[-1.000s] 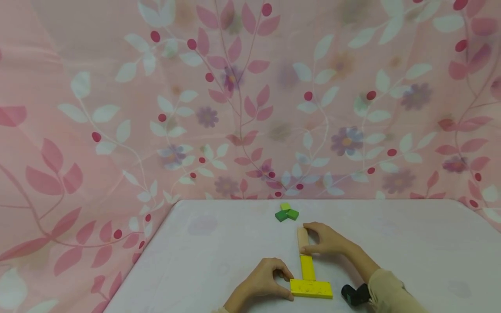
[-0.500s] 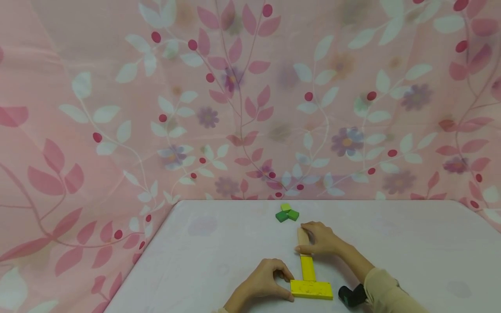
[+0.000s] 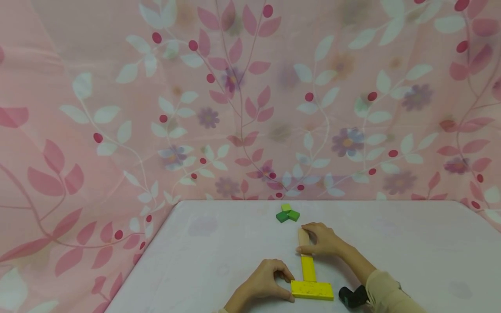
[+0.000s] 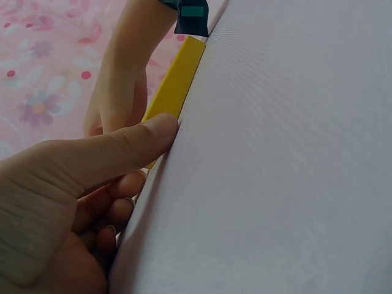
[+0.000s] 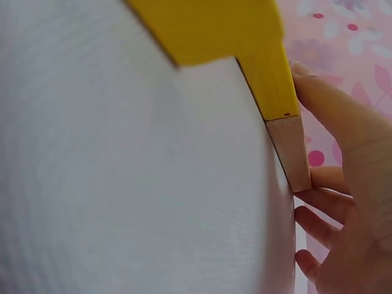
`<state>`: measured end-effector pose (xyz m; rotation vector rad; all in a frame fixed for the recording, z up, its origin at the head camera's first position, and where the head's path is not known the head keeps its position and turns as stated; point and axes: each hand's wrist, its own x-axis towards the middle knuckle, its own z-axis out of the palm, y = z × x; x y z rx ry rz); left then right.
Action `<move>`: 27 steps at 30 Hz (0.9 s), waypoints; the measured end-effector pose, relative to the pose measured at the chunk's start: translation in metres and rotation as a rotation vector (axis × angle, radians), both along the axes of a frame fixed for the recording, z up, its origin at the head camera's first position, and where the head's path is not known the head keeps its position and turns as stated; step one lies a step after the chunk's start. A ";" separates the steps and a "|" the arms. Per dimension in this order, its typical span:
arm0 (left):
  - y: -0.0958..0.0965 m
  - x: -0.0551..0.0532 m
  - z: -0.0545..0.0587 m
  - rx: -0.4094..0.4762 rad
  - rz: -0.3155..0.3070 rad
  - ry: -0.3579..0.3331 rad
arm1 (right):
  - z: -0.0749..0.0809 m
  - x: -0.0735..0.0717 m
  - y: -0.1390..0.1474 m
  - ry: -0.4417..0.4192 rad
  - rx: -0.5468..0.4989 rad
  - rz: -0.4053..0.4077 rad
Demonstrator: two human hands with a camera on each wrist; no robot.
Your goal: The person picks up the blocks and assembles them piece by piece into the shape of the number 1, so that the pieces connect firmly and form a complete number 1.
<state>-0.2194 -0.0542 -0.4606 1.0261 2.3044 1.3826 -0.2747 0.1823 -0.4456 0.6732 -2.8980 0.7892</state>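
Three blocks lie end to end on the table in a T-like line in the head view. Nearest is a wide yellow block (image 3: 312,290) set crosswise; my left hand (image 3: 264,280) pinches its left end, thumb at the near corner and curled fingers at the far one. A narrower yellow block (image 3: 308,268) runs away from its middle. Beyond that, a plain wooden block (image 3: 303,239) continues the line, its end meeting the yellow one in the right wrist view. My right hand (image 3: 322,240) grips the wooden block lengthwise, thumb by the joint and fingers at the far end, partly covering it.
Three small green blocks, dark green (image 3: 282,217), mid green (image 3: 293,215) and light green (image 3: 286,208), sit together past the wooden block. A black wrist device (image 3: 352,297) is by the right sleeve. A pink floral cloth (image 3: 250,108) hangs behind the white-covered table (image 3: 219,248).
My right hand has shifted slightly left, its thumb now reaching across the near end of the wooden block. The left hand and the yellow blocks stay in place.
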 end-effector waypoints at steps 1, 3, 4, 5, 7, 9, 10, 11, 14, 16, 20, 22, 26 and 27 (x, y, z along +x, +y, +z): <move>0.000 0.000 0.000 0.000 0.000 0.000 | -0.001 0.000 0.000 -0.003 -0.005 -0.001; 0.000 0.000 -0.001 0.000 0.001 0.004 | -0.002 -0.001 0.001 -0.006 -0.014 0.002; 0.000 0.000 -0.001 0.001 0.000 0.005 | -0.002 -0.002 0.002 -0.007 -0.020 0.003; 0.000 0.000 -0.002 0.001 0.000 0.007 | -0.003 -0.002 0.002 -0.010 -0.029 0.007; -0.001 0.000 -0.002 0.001 0.000 0.009 | -0.005 -0.002 0.005 -0.029 -0.071 0.022; -0.001 0.000 -0.002 0.000 0.002 0.009 | -0.008 -0.002 0.010 -0.054 -0.125 0.042; -0.001 0.000 -0.002 -0.001 0.003 0.008 | -0.009 -0.002 0.012 -0.071 -0.154 0.049; -0.001 0.000 -0.002 -0.003 0.004 0.006 | -0.010 -0.001 0.015 -0.087 -0.185 0.056; -0.001 0.001 -0.001 -0.007 0.005 0.008 | -0.012 0.000 0.023 -0.108 -0.246 0.078; -0.001 0.001 -0.001 -0.008 0.004 0.015 | -0.013 0.000 0.027 -0.114 -0.259 0.095; 0.000 0.000 0.000 -0.006 0.006 0.023 | -0.012 0.001 0.030 -0.128 -0.259 0.112; 0.000 0.001 0.000 -0.007 0.008 0.021 | -0.012 0.002 0.030 -0.135 -0.255 0.109; 0.000 0.001 0.000 -0.014 0.012 0.021 | -0.013 0.004 0.029 -0.155 -0.265 0.084; 0.000 0.001 0.001 -0.016 0.011 0.023 | -0.014 0.005 0.029 -0.158 -0.270 0.076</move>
